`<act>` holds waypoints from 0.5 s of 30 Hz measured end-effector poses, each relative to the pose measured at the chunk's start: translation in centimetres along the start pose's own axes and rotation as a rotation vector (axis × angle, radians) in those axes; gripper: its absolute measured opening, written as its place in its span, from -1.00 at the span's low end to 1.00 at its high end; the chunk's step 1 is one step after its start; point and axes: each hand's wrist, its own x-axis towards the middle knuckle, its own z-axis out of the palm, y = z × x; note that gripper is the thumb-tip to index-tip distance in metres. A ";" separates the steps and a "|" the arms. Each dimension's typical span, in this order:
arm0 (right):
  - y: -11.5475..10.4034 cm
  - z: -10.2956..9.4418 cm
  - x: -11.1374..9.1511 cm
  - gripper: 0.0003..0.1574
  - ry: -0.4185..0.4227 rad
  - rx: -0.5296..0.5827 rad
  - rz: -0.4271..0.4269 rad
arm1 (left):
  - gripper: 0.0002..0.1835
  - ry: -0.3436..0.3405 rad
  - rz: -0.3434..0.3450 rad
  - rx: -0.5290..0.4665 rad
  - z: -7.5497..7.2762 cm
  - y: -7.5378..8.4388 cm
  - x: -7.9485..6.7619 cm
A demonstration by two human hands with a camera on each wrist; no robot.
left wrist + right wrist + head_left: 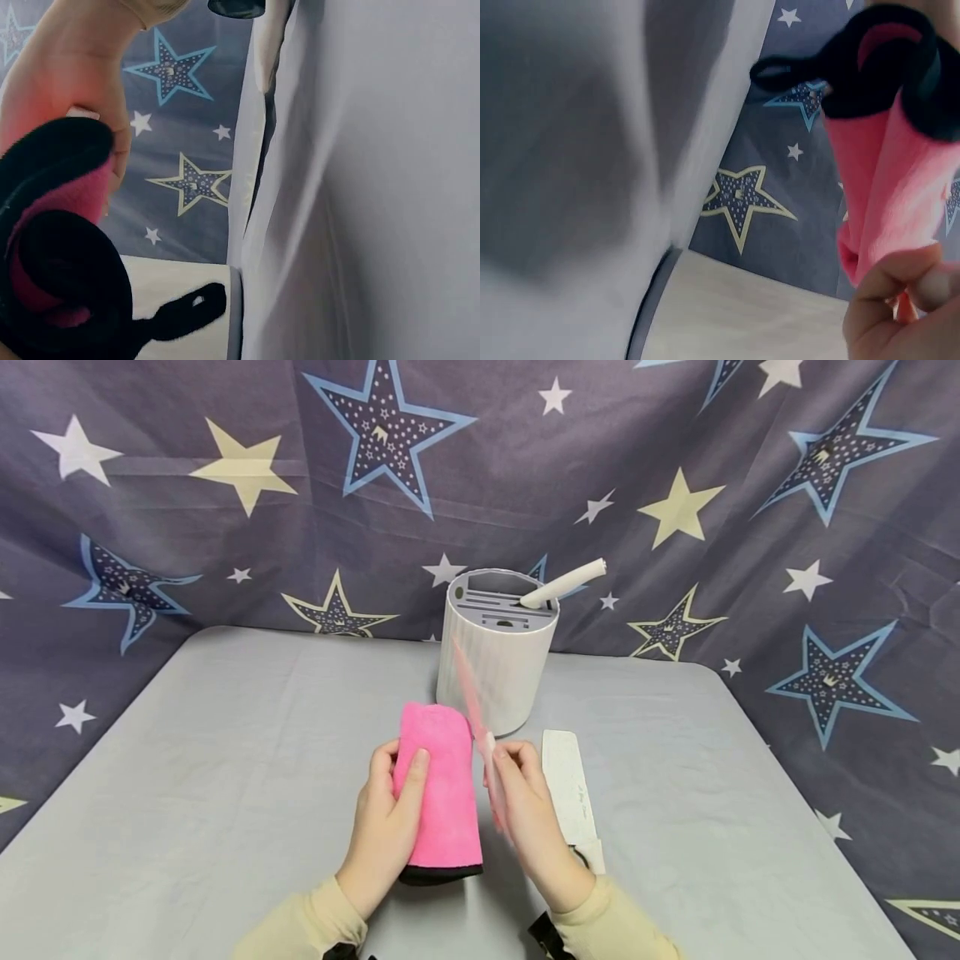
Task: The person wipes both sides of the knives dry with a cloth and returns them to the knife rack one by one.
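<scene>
My left hand (386,818) grips a folded pink cloth (438,785) with its thumb across the front. The cloth's black edging (71,255) and a black hanging loop (787,73) show in the wrist views. Close to the cloth's right side, my right hand (536,818) pinches a slim knife (468,685) that looks pink, its blade pointing up and away. The fingers partly hide its lower part. Beyond both hands stands a white, round knife block (491,677) with a slotted grey top; one white handle (566,583) sticks out of it.
On the grey table (262,760), right of my right hand, lies a broad white-bladed knife (570,785) with a white handle, partly covered by the wrist. A dark star-patterned cloth (495,460) hangs behind the table and along its sides.
</scene>
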 end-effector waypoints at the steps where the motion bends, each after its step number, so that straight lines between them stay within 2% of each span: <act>1: 0.1 0.2 0.0 -0.71 0.003 0.000 0.003 | -0.58 -0.003 0.013 0.002 0.0 0.0 0.0; 10: 0.2 1.3 -0.7 -0.65 0.034 -0.008 0.007 | -0.54 0.009 0.120 0.077 0.3 0.0 -0.3; 15: 0.5 1.8 -0.9 -0.67 0.050 -0.016 -0.026 | -0.54 0.028 0.160 0.115 0.4 -0.2 -0.4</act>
